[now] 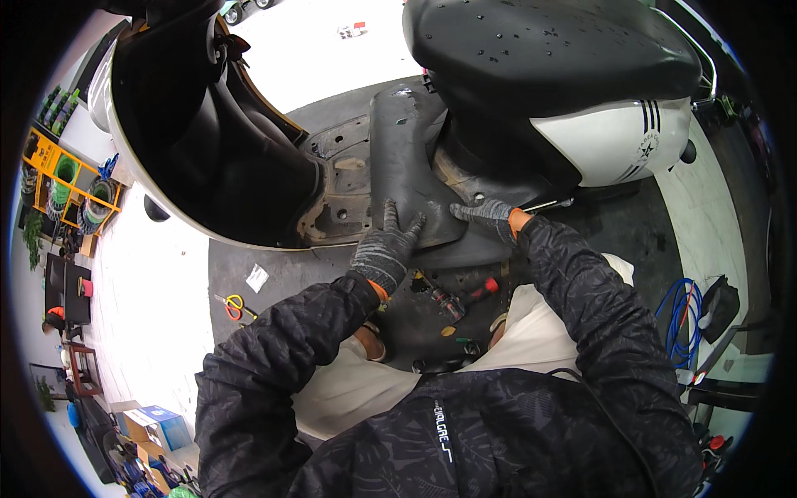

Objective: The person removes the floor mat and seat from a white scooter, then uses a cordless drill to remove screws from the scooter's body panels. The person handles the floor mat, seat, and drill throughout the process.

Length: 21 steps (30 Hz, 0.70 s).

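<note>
A scooter stands across in front of me, with a dark grey panel (403, 158) lying over its bare, dusty footboard (344, 178). My left hand (388, 247), in a grey knit glove, presses on the near end of this panel with fingers spread. At the panel's near right corner is my right hand (490, 214), gloved alike, its fingers stretched out toward the left and touching or almost touching the edge. Neither hand is wrapped round anything. The black seat (552, 50) and white side cover (614, 141) rise on the right, the front shield (166, 149) on the left.
Between my feet lie a cordless drill (448, 305) and small parts on the dark mat (282, 311). Scissors (235, 307) with red and yellow handles and a small white packet (257, 278) are to the left. A coiled blue hose (682, 324) lies at right.
</note>
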### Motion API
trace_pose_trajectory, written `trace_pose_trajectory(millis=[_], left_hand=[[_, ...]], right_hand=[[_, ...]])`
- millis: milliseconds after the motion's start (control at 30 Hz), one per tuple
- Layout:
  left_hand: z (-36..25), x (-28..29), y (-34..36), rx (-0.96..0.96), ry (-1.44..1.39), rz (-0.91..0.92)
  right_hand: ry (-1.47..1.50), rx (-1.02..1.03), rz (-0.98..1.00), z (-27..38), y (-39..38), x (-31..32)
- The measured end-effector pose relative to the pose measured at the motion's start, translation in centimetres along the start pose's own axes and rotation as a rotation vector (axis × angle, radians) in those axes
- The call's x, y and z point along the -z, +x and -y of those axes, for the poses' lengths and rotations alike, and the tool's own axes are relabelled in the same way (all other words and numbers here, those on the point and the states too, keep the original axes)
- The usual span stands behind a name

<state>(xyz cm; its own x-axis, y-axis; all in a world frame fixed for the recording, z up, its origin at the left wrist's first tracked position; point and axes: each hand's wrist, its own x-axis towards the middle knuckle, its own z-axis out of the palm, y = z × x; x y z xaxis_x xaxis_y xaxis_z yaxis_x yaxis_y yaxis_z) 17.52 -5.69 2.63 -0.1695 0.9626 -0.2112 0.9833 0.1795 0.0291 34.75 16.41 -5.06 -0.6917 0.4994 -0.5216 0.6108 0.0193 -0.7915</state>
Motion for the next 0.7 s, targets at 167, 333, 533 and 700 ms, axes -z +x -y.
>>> trace_pose_trajectory(millis=[167,333,533,700], left_hand=[[0.8,-1.1,-0.5,-0.05,-0.062,-0.084],[1.3,-1.5,-1.2,-0.085,-0.072,-0.117],[1.9,-1.2,-1.2,0.046,-0.307,-0.233],[2.8,-0.5,-0.2,0.019,-0.256,-0.171]], right_hand=[[-0.202,-0.006,-0.044,-0.3,0.5,-0.4],[-0.27,-0.033,-0.056,0.0,0.2,-0.5],[-0.313,0.035,-0.048,0.9,-0.8,-0.5],[-0.299,-0.015,-0.059,0.6,-0.6,-0.7]])
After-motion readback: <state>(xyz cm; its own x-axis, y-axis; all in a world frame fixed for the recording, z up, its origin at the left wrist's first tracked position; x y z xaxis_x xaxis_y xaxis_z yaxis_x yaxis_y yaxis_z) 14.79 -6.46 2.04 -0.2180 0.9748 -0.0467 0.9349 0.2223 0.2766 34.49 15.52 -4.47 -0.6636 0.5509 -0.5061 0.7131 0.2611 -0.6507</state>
